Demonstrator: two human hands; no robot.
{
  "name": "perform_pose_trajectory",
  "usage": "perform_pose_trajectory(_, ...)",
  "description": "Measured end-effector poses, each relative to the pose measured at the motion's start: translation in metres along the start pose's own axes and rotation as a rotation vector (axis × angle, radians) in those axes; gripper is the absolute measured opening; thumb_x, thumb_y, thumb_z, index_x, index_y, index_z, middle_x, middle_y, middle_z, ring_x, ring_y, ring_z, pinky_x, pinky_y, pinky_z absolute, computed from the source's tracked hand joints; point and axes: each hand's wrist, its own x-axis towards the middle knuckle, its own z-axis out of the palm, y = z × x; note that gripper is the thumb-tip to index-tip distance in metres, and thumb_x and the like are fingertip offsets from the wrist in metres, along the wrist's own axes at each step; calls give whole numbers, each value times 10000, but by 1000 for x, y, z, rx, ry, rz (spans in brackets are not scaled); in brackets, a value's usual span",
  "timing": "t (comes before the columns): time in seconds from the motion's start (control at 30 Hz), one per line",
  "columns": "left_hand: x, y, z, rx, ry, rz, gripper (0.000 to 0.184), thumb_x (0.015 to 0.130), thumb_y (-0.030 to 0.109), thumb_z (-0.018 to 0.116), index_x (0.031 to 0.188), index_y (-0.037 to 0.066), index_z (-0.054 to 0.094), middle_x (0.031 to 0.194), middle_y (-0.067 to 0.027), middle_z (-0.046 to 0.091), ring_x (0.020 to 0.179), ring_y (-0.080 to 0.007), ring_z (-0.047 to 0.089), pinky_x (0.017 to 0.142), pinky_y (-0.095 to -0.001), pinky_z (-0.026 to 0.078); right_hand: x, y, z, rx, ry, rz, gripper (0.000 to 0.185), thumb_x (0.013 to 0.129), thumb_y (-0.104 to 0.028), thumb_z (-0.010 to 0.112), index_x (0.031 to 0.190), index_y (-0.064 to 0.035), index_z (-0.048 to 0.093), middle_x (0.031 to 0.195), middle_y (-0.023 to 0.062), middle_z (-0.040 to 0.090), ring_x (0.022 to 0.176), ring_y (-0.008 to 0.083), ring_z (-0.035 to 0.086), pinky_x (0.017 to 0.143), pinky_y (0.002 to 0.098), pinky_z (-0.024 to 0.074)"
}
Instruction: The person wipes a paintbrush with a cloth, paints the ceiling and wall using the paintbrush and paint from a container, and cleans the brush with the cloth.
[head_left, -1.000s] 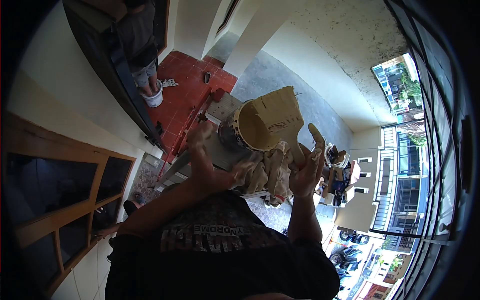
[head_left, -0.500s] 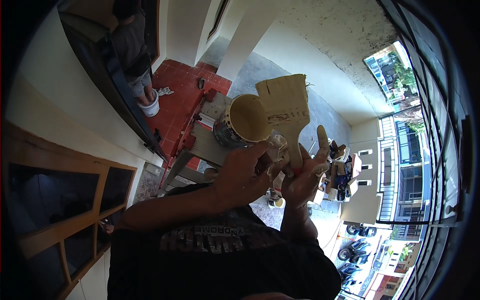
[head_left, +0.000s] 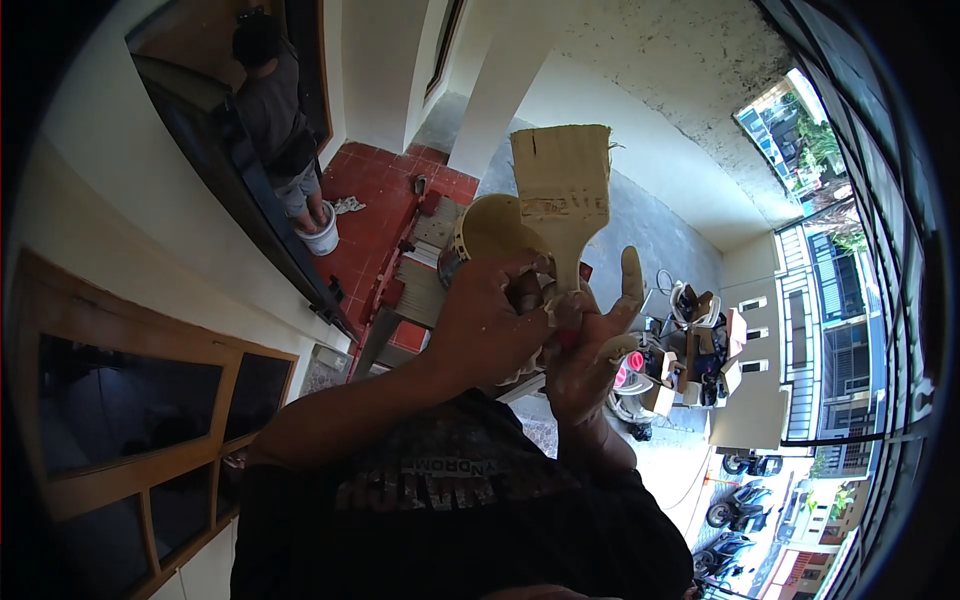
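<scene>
A wide paintbrush stands upright in front of me, its broad head coated in cream paint. My left hand has its fingers closed round the lower handle, where whitish paint or film shows. Behind the handle's reddish end is my right hand, palm turned up, with a paint-smeared finger and thumb spread apart. Contact between handle and right palm is partly hidden. Just beyond the left hand stands a paint bucket, cream inside, on a wooden bench.
On the red tiles at upper left, a person stands by a white bucket. Boxes with mixed items sit at right. Parked motorbikes are at lower right. A wood-framed window is at left.
The paintbrush has shifted slightly left and stands straighter. My left hand has closed in on its handle. My right hand has moved left and its palm shows more. The view has shifted.
</scene>
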Motion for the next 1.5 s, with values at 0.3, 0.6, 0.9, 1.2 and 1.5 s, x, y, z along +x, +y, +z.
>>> perform_pose_trajectory(0.3, 6, -4, -4, -201, 13, -35, 250, 930, 206, 747, 979, -33, 695, 791, -76, 710, 691, -66, 630, 608, -258, 485, 27, 15, -82, -274, 95, -88, 762, 1010, -645, 430, 1470, -38, 381, 1049, 157, 681, 793, 183, 657, 710, 336, 536)
perform_pose_trajectory(0.6, 11, 4, -7, -152, -52, -72, 279, 977, 253, 702, 1010, -23, 675, 873, -91, 715, 755, -84, 649, 668, -277, 510, 2, 63, -119, -1230, -95, 123, 466, 833, -231, 790, 1214, -4, 648, 1198, 199, 623, 1120, 372, 605, 950, 465, 491)
perform_pose_trajectory(0.9, 7, -5, 20, -398, -136, -162, 225, 1021, 260, 620, 1044, 37, 597, 722, 15, 570, 587, -43, 504, 541, -233, 421, -4, 81, -135, -1155, -14, 152, 252, 898, -232, 683, 959, 6, 623, 861, 152, 698, 795, 335, 701, 683, 405, 532)
perform_pose_trajectory(1.2, 2, -3, 8, -450, -176, -294, 322, 1016, 263, 596, 1245, 41, 556, 844, -21, 600, 650, -74, 540, 556, -254, 433, 4, 49, -132, -799, -165, 306, 292, 912, -234, 710, 981, 39, 633, 794, 168, 685, 702, 191, 650, 665, 366, 515)
perform_pose_trajectory(1.5, -4, 10, 1, -511, -133, -351, 217, 1033, 222, 519, 1132, 39, 582, 817, -14, 575, 672, -70, 531, 596, -251, 452, 6, 22, -143, -258, 202, 188, 238, 979, -145, 637, 1152, 18, 637, 1047, 159, 698, 927, 232, 706, 778, 354, 585)
